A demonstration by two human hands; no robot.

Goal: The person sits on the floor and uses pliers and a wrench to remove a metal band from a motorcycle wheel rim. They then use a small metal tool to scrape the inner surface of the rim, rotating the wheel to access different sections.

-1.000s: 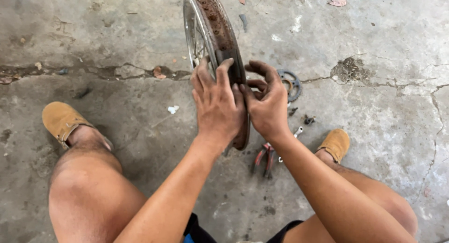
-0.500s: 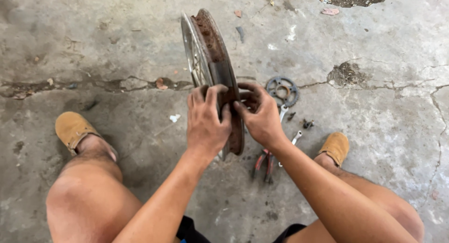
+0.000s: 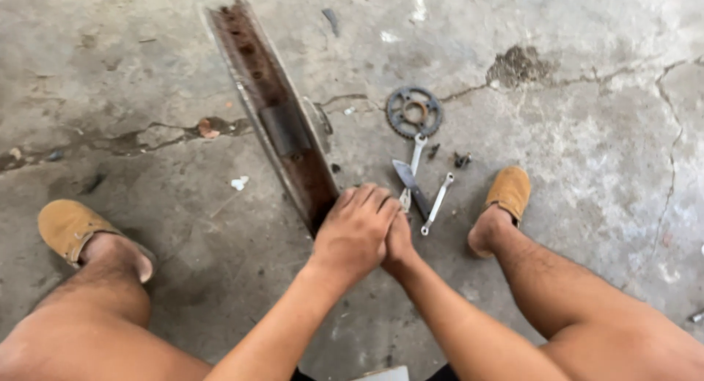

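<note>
The left hand (image 3: 357, 231) is gripping the near edge of the rusty wheel rim (image 3: 275, 117); the right hand (image 3: 400, 238) is mostly hiding behind it, grip unclear, near wrenches (image 3: 438, 201) on the floor (image 3: 587, 117).

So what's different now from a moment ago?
The rusty wheel rim has turned edge-on to the camera, and both hands have slid down to its near end: the left hand lies over the right hand, fingers gripping there. The sprocket, wrenches and pliers lie on the floor as before.
</note>
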